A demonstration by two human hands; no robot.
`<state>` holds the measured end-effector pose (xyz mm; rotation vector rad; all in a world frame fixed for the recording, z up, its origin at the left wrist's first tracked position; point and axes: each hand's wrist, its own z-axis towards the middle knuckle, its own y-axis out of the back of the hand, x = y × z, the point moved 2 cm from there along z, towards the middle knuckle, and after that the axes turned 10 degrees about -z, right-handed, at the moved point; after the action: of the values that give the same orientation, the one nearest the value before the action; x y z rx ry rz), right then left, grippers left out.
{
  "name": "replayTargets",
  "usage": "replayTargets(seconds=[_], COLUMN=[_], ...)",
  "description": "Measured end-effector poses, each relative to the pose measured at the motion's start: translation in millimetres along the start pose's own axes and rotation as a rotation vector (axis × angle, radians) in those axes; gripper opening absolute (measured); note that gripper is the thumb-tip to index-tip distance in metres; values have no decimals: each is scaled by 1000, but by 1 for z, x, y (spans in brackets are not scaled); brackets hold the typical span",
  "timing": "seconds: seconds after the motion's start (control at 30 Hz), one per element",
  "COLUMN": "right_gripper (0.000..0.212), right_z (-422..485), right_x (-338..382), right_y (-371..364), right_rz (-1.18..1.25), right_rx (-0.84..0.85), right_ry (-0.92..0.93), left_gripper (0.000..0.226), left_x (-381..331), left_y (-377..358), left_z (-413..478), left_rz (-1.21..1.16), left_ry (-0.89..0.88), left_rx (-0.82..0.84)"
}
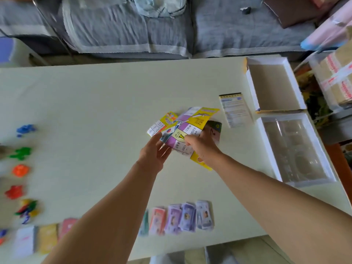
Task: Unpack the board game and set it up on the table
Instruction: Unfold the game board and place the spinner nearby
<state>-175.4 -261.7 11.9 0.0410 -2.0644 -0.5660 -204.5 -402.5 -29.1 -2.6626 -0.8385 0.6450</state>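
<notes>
We hold the folded board over the tabletop. Our right hand pinches a panel, while our left hand, fingers spread, steadies its edge, probably to unfold it there.

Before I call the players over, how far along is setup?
Done: the box looks empty, banknotes and cards line the near edge, coloured pieces sit left. In hand: right hand grips the folded board, left hand at its edge. Left: spreading it flat.

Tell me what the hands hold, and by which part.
The right hand pinches the folded game board at its near side; the left hand, fingers straight, only touches its left edge.
</notes>
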Motion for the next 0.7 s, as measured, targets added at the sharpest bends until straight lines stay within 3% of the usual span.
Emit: replayTargets(seconds=[0.07,0.17,0.27,0.33,0.4,0.43,0.5,0.53,0.63,0.7], right_gripper=[23,38,24,13,37,50,76,78,34,17], right_z=[1,0,-1,0,0,1,4,5,13,24], right_x=[15,28,15,7,-13,-23,-37,-41,-36,-27], right_y=[-16,-37,-47,-48,-45,-42,-46,-51,-63,-67], right_rz=[34,37,139,518,939,1028,1036,990,812,749], right_rx=[36,95,185,234,235,199,185,214,227,154], right_ry=[154,183,-4,-234,-334,-377,-488,-528,-525,-492], left_gripper=[5,14,38,40,40,41,41,44,60,61], left_x=[-21,-48,-62,-70,-71,-70,-70,-70,-74,-78], left_y=[6,11,17,32,50,57,71,78,95,101], left_z=[4,6,10,14,15,14,14,17,25,27], left_rz=[68,59,-49,-71,-74,-83,-35,-4,96,109], left_ry=[-25,-93,-90,-80,-41,-13,26,40,52,21], left_rx=[14,66,108,62,50,59,52,42,20,17])
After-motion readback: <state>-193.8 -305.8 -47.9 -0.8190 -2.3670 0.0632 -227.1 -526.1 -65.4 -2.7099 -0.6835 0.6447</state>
